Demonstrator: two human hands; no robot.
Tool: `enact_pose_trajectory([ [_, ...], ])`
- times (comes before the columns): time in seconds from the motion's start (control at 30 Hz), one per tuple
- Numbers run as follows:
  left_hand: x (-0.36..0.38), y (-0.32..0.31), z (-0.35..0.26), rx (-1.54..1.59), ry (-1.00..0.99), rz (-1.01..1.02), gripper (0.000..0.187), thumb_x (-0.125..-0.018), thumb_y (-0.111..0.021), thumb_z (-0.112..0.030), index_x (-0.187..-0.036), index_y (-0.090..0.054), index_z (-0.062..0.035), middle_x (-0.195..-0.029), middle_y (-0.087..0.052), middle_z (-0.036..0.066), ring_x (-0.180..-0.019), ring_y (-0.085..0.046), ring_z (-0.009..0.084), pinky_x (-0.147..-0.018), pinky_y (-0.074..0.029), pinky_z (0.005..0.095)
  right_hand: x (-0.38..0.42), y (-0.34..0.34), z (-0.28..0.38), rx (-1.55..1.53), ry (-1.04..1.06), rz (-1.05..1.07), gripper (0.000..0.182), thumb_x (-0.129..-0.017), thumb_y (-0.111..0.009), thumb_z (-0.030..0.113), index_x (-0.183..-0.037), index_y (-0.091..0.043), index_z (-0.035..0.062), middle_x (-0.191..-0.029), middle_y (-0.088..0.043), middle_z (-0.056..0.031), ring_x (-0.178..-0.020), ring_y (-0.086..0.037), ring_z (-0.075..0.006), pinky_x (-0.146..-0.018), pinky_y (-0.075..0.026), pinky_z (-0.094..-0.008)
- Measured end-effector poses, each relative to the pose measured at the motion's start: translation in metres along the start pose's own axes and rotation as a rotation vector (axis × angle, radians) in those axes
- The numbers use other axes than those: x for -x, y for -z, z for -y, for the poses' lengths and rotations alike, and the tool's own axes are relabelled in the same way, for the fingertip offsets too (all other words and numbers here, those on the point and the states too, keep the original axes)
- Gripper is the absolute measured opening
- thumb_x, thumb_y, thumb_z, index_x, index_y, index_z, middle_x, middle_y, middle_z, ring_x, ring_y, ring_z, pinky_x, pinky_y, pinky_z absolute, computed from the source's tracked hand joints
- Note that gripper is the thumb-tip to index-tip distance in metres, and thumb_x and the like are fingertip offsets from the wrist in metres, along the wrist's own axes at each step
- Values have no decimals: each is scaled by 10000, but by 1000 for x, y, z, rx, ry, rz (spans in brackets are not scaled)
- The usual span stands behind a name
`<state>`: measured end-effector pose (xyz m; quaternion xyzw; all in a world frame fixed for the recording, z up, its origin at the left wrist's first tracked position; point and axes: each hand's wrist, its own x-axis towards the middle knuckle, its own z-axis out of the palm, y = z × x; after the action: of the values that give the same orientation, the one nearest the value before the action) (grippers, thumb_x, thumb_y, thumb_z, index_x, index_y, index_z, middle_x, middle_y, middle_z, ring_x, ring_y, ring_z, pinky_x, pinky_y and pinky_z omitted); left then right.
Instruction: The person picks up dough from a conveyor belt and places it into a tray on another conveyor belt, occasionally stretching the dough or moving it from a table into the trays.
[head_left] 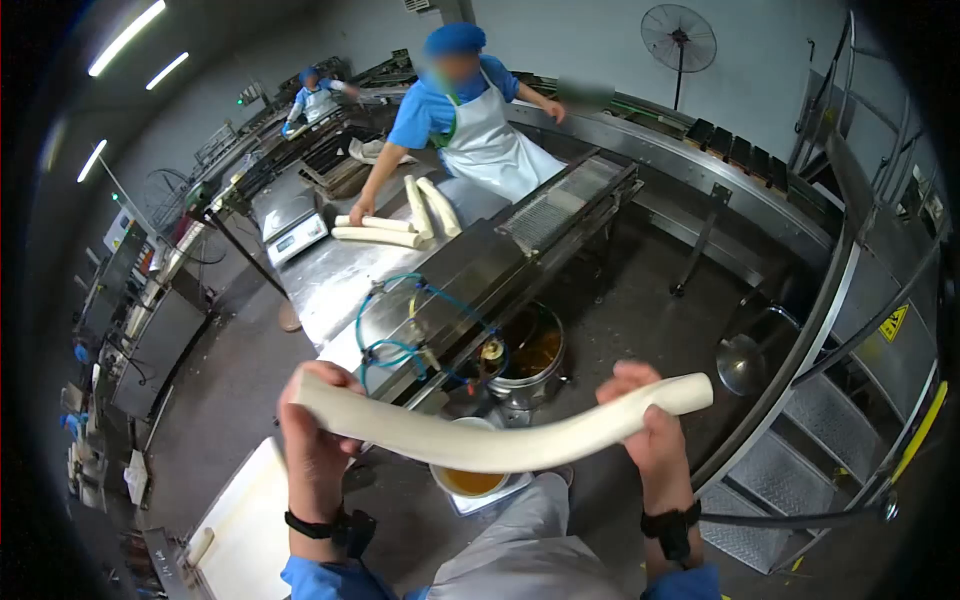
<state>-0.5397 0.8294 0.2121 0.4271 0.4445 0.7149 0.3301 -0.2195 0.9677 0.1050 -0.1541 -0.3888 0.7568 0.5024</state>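
A long, smooth, pale roll of dough [480,445] sags in the middle as I hold it up in front of me. My left hand [318,450] is wrapped round its left end, near the tip. Farther right, my right hand [655,440] grips it a little short of the other end, thumb in front and fingers behind. Below the roll, a bowl of amber liquid [468,482] is partly covered by it. Several similar dough rolls [375,237] lie on the steel table [345,285], where a co-worker's hand touches one.
A digital scale [297,238] stands on the table's left corner. A conveyor [570,205] runs beside the co-worker [470,125]. Near it are blue hoses [385,350] and a metal pot [540,375]. Metal steps [785,455] rise at right; a white board [240,530] is lower left.
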Motion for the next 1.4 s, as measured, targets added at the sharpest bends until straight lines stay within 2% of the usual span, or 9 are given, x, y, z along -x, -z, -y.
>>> enact_pose_trajectory([
  [0.1,-44,-33,52,24,107,56,729,-747,-666,-677,-1040,-519,-26,-941,-627,138,-624,-564,103,-423,-404,186,-17,56,6,76,-38,-100,543,-724,-774,396,-1090,-530,77,-970,-623,-129,-866,-604,-154,-715,-512,-275],
  [0.13,-62,-36,72,90,112,70,719,-746,-689,-652,-1051,-528,-22,-943,-627,136,-653,-587,113,-430,-418,191,-30,69,16,92,-12,-111,497,-722,-771,390,-1037,-549,75,-974,-617,-126,-788,-612,-157,-572,-492,-240],
  [0.27,-128,-50,134,95,126,81,669,-725,-762,-571,-1039,-556,-18,-989,-638,149,-731,-648,169,-505,-504,232,-110,106,52,138,49,-163,402,-700,-778,255,-979,-575,50,-981,-647,-163,-739,-623,-154,-544,-479,-216],
  [0.63,-252,-94,204,71,256,42,547,-727,-829,-397,-1060,-595,-31,-1031,-662,130,-816,-660,167,-611,-545,247,-285,173,92,214,-173,-144,380,-748,-747,284,-988,-580,43,-990,-645,-194,-770,-638,-197,-539,-479,-235],
  [0.83,-280,-121,231,-21,214,-31,505,-713,-854,-319,-1056,-617,-34,-1030,-669,109,-979,-638,203,-845,-504,328,-381,225,90,191,-269,-45,391,-772,-725,305,-1020,-578,42,-1005,-641,-195,-811,-651,-218,-541,-516,-276],
  [0.97,-293,-151,249,-96,172,-209,496,-722,-844,-334,-1048,-618,-37,-1020,-673,108,-970,-640,208,-857,-498,338,-456,257,89,124,-341,123,414,-788,-701,328,-1047,-580,29,-1014,-648,-204,-817,-650,-223,-544,-516,-276],
  [1.0,-299,-167,251,-149,175,-316,563,-674,-858,-431,-997,-603,-48,-990,-656,112,-916,-642,200,-775,-527,319,-478,264,91,110,-366,179,427,-791,-695,335,-1059,-580,23,-1018,-650,-209,-819,-649,-225,-545,-517,-276],
  [1.23,-333,-237,267,-97,94,-628,525,-723,-831,-397,-1024,-582,-47,-966,-645,107,-882,-649,180,-646,-552,249,-609,298,105,137,-538,503,482,-816,-666,351,-1115,-557,-11,-1061,-638,-279,-758,-666,-282,-511,-526,-287],
  [1.4,-353,-260,283,-137,159,-781,519,-712,-842,-392,-1011,-587,-53,-956,-652,104,-853,-652,169,-697,-550,283,-669,300,88,99,-693,533,480,-832,-646,342,-1125,-556,-27,-1058,-639,-286,-763,-677,-307,-507,-540,-287],
])
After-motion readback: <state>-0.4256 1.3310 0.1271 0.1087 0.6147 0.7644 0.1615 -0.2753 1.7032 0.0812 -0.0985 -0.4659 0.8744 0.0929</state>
